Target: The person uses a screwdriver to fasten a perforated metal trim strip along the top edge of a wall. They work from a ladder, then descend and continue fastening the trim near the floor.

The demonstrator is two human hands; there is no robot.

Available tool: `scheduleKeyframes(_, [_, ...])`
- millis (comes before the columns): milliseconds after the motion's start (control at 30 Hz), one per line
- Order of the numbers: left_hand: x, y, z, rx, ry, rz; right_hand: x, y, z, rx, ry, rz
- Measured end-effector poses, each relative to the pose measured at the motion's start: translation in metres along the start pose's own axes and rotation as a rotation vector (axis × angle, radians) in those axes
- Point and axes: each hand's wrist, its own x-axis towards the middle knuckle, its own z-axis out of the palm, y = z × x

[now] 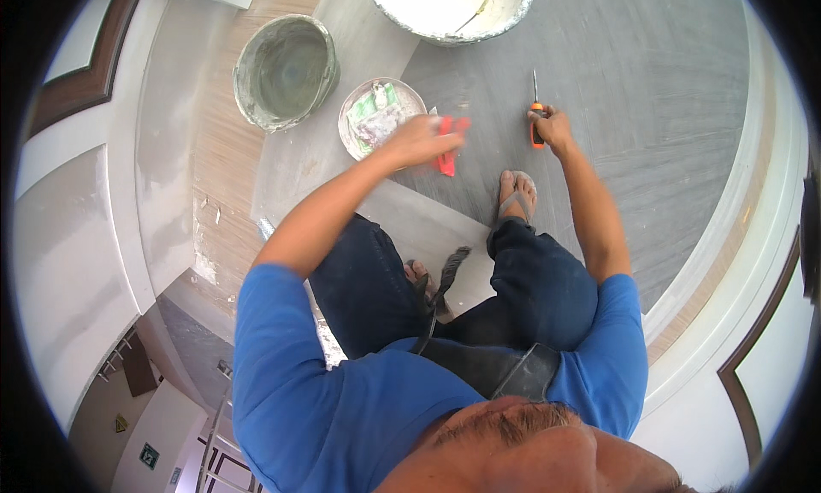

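My left hand (417, 141), smeared by motion, is closed around a red object (446, 163) with parts showing on both sides of the fingers; its kind is too blurred to tell. This hand is at the right rim of a round pale plate (346, 138), which bears a green-and-white wrapper (366, 108) and whitish residue. Farther right, my right hand (556, 129) grips the orange-and-black handle of a screwdriver (536, 134). The screwdriver's thin metal shaft points away from me, above the grey floor.
A grey-crusted bucket (248, 87) stands left of the plate. At the far edge is a large basin (445, 38) of white mix with a thin stick in it. My sandalled foot (516, 195) rests on the grey floor (650, 142). White panelled walls (77, 202) rise left and right.
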Motion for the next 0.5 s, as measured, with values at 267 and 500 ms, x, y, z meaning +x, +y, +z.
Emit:
scheduleKeyframes(267, [0.208, 0.027, 0.143, -0.094, 0.279, -0.385, 0.008, 0.056, -0.028, 0.468, -0.089, 0.1])
scheduleKeyframes(500, [0.294, 0.028, 0.151, -0.143, 0.302, -0.46, 0.049, 0.071, -0.052, 0.42, -0.066, 0.081])
